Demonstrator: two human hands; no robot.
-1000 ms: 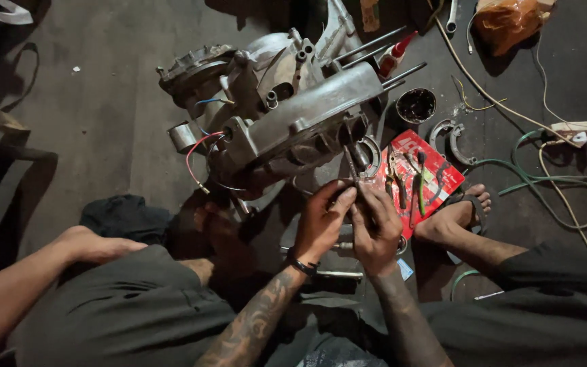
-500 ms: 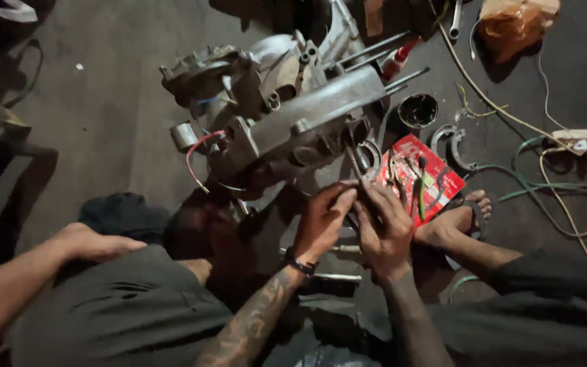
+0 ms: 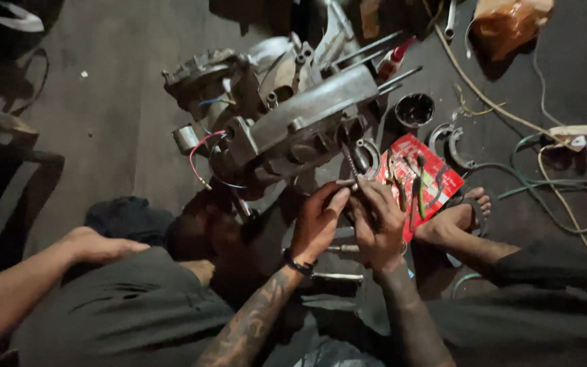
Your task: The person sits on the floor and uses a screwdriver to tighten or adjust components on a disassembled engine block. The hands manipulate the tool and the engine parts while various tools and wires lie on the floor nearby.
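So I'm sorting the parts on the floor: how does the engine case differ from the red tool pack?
The engine case is bulky grey metal with studs and wires sticking out; the red tool pack is flat, bright red and holds pliers. The case lies ahead of both hands, the left hand and right hand; the pack lies to their right. Both rest on the floor.

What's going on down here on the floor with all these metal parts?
A person sitting on the floor has both hands together just below a grey engine casing. The left hand and right hand pinch a small dark part between them; what it is cannot be told. Beside them lies a red package with pliers on it, and a power strip with cables sits further right. Someone else's arm rests at the lower left.
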